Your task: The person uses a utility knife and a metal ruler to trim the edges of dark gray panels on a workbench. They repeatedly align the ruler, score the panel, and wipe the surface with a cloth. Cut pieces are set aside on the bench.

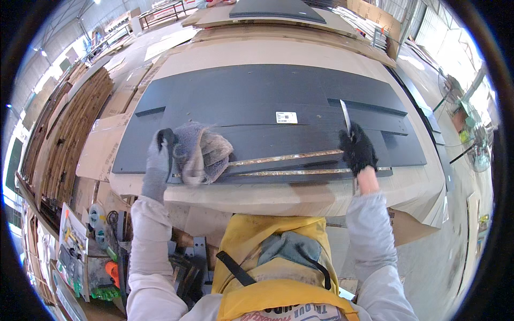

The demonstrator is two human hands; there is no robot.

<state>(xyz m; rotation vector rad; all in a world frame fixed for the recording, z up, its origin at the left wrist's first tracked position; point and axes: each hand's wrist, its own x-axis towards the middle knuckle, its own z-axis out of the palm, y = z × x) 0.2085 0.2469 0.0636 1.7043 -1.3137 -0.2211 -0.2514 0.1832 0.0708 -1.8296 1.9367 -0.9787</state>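
My left hand [157,154], in a grey and black glove, grips a bunched grey-brown cloth [209,150] over the near left part of dark grey boards [241,88]. In a black glove, my right hand [358,150] holds a knife or scraper with a thin pale blade [345,113] pointing away from me. Two narrow dark strips with rough brown edges [289,157] [297,173] lie along the near side; the cloth covers their left part. My right hand is at the upper strip's right end, and whether it touches it I cannot tell. A white printed label [286,117] sits on the boards.
Cardboard [265,196] covers the work surface under the boards. Stacked brown boards [72,136] stand at left, above a tool holder [74,240]. At right is a standing fan [480,154]. Another dark panel [277,10] lies on the far stack, with a person's hands [219,3] beyond.
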